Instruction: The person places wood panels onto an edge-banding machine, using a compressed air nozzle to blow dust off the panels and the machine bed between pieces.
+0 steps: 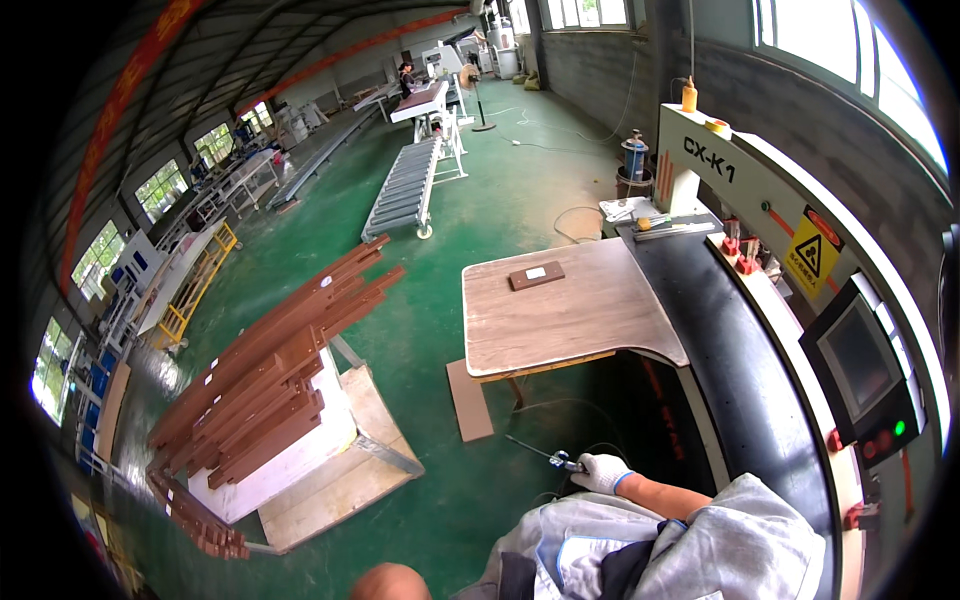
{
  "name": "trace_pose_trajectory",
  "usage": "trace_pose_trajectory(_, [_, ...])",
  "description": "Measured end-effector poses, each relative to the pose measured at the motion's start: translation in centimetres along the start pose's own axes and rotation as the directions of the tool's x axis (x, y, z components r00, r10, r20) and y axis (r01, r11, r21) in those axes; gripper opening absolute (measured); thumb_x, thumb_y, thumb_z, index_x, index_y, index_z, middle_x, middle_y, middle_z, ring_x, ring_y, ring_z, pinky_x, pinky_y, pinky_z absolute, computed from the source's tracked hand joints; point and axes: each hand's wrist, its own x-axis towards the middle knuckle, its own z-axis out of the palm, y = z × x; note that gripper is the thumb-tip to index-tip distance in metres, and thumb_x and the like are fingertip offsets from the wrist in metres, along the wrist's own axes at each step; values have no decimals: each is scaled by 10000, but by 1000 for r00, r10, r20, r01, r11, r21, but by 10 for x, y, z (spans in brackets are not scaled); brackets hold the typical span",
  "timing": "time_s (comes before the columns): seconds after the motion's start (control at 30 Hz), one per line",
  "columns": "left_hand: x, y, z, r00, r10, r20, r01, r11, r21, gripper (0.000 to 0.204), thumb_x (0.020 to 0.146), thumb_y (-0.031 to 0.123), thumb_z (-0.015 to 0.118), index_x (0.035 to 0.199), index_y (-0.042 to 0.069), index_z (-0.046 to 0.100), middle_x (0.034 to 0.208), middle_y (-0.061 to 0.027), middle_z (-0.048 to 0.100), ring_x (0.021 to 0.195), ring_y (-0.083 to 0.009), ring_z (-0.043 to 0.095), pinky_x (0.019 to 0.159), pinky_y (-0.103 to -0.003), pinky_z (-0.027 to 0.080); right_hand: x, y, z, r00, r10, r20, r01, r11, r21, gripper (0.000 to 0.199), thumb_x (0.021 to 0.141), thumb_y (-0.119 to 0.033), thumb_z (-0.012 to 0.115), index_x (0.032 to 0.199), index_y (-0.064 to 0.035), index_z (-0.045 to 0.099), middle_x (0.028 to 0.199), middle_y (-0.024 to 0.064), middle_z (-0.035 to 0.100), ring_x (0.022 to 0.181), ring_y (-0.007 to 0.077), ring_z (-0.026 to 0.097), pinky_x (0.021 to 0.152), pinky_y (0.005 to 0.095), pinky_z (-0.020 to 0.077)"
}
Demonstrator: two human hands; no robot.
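My right hand [602, 474], in a white knit glove with a blue cuff edge, is closed round an air blow gun [560, 460]. The gun's long thin nozzle points left, over the green floor. A thin hose curves near it below the table. My left hand is out of view; only a rounded bit of bare skin shows at the lower edge. Ahead of the gun stands a small wood-grain table [560, 320], with a short brown block [537, 276] bearing a white label on top. A flat brown board [469, 400] lies beside the table.
Long brown boards [270, 360] are stacked on a wooden-based cart [340, 460] at the left. Along my right runs a machine with a black bed [735, 340], red clamps [745, 262] and a control screen [860, 355]. A roller conveyor [405, 185] and a fan [478, 100] stand farther off.
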Motion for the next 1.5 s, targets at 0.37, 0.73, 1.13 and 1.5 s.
trace_pose_trajectory(0.37, [-9,-115,-87,695,79,-715,279,887,369,177,881,131,694,781,-7,644,787,-138,675,681,-284,680,623,-400,557,30,86,-116,999,45,-16,-41,982,184,397,972,-429,704,1075,-46,689,898,172,747,836,343,740,772,436,568])
trace_pose_trajectory(0.73, [-233,-196,100,-749,366,-553,644,202,-738,99,973,119,707,998,29,739,851,-15,712,735,-71,640,671,-266,530,242,89,-160,970,240,45,-205,698,686,356,1025,-380,616,837,-77,605,641,80,610,433,191,514,399,365,438])
trace_pose_trajectory(1.13, [-253,-312,402,-900,236,366,-396,-94,-913,295,960,315,672,1091,75,785,1057,-173,759,981,-303,711,881,-436,558,368,137,-120,890,305,339,-424,277,862,422,1020,-600,594,892,-201,548,704,73,655,393,204,443,349,360,319])
trace_pose_trajectory(1.5, [-310,-297,312,-951,309,11,-84,-225,-971,347,980,348,610,1123,88,792,1150,-212,757,1069,-408,712,927,-530,552,355,130,-115,901,296,317,-401,292,868,470,989,-691,569,935,-224,578,724,-5,644,409,142,424,358,292,281])
